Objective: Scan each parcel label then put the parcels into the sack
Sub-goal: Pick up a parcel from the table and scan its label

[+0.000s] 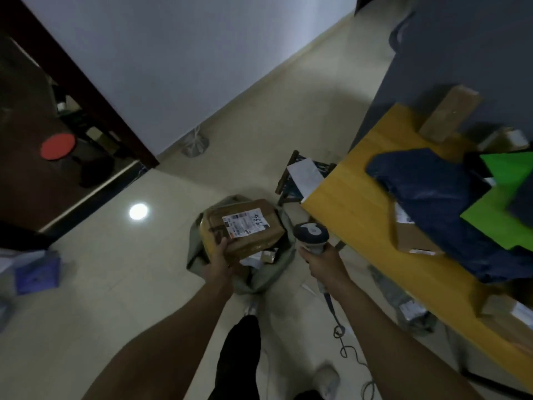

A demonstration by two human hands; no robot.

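The parcel, 1 brown cardboard box with glossy tape bands and a white label face up, hangs over the open mouth of the sack, which slumps on the tiled floor just off the table's near-left corner. The left hand clamps the box's near corner, thumb on top and fingers tucked beneath. The right hand is wrapped round the handle of the scanner, which sits beside the box; I cannot tell whether its window faces the label. This looks like the drop into the sack, and the box nearly spans the mouth, so it wants lowering corner-first and tilted, not dropped, lest the soft grey cloth fold under it. If the label is unread, the scanner should come square over it first. The box is stiff and sharp-edged, slick where taped; 1 corner grip may let it swing. On the smooth yellow wooden tabletop lie a crinkly dark blue mailer, a bright green flat packet and more cardboard, while the scanner's thin cable trails on the floor.
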